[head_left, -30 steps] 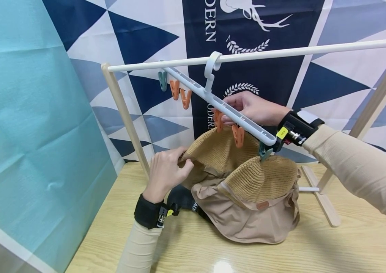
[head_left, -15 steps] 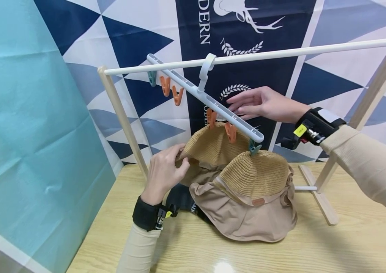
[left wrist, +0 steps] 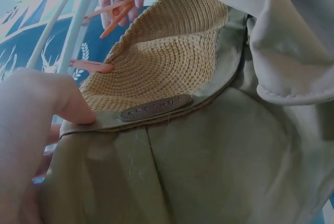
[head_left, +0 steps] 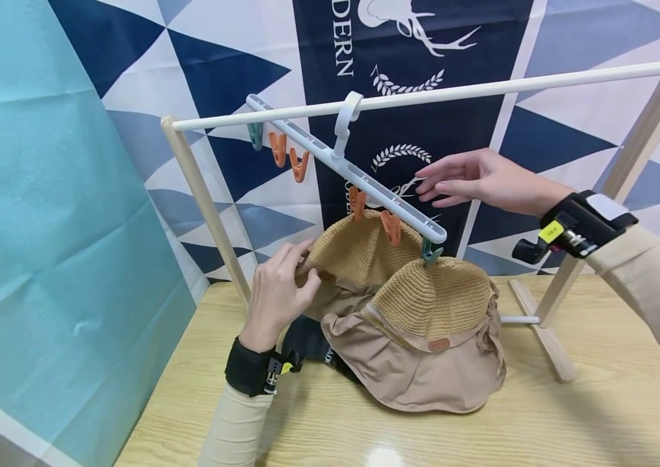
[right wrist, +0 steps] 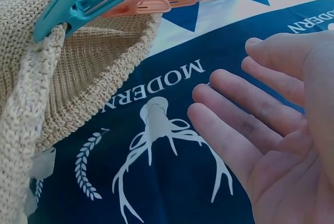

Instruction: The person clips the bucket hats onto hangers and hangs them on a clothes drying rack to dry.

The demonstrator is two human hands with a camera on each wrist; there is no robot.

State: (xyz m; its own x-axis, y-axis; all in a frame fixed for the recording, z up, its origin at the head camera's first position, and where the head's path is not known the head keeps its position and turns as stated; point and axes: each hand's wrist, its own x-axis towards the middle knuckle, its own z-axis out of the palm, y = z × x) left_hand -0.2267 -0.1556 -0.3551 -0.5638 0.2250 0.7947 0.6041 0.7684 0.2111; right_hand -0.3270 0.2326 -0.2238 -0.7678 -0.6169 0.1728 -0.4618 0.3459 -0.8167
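Note:
Two straw-knit sun hats with tan cloth brims hang from a pale blue clip hanger (head_left: pixel 359 176). A green clip (head_left: pixel 431 251) grips the front hat (head_left: pixel 449 298); an orange clip (head_left: pixel 356 202) holds the rear hat (head_left: pixel 359 250) by its edge. My left hand (head_left: pixel 279 295) pinches the left side of the rear hat, its thumb on the band beside a brown label (left wrist: pixel 156 108) in the left wrist view. To the right of the hanger, my right hand (head_left: pixel 490 178) is held in the air with relaxed fingers and holds nothing. A second orange clip (head_left: pixel 391 228) hangs between the hats.
The hanger hooks over the white bar (head_left: pixel 511 85) of a wooden rack. Two more orange clips and a green clip (head_left: pixel 256 135) hang at its far end. A black item with white lettering (head_left: pixel 306 338) lies on the wooden table (head_left: pixel 189 402) behind the front hat.
My right hand has let go of the orange clip at the rear hat and drawn back to the right. My left hand stays at the rear hat's edge.

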